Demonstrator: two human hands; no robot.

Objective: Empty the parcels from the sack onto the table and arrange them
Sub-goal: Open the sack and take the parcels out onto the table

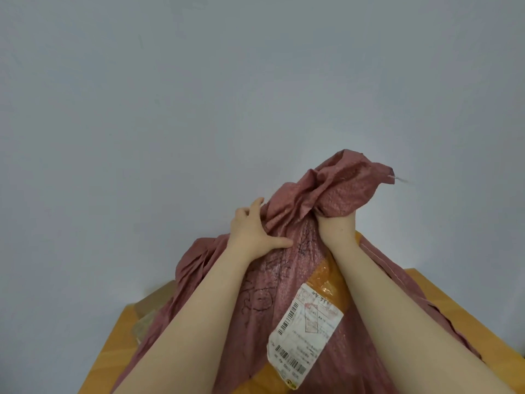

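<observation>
A dusty-red woven sack (pixel 287 280) is lifted upside down over the wooden table (pixel 113 345). My right hand (pixel 336 223) grips a bunched corner of the sack's bottom, with the fabric spilling above my fist. My left hand (pixel 251 231) clutches the cloth just to the left, thumb stretched across it. An orange padded parcel (pixel 326 282) with a white shipping label (pixel 306 322) lies against the sack between my forearms. A brown cardboard parcel (pixel 156 300) peeks out from under the sack at the left.
A plain pale wall fills the upper part of the view. The table's far corners show at the left (pixel 127 311) and right (pixel 412 271). Most of the tabletop is hidden under the sack and my arms.
</observation>
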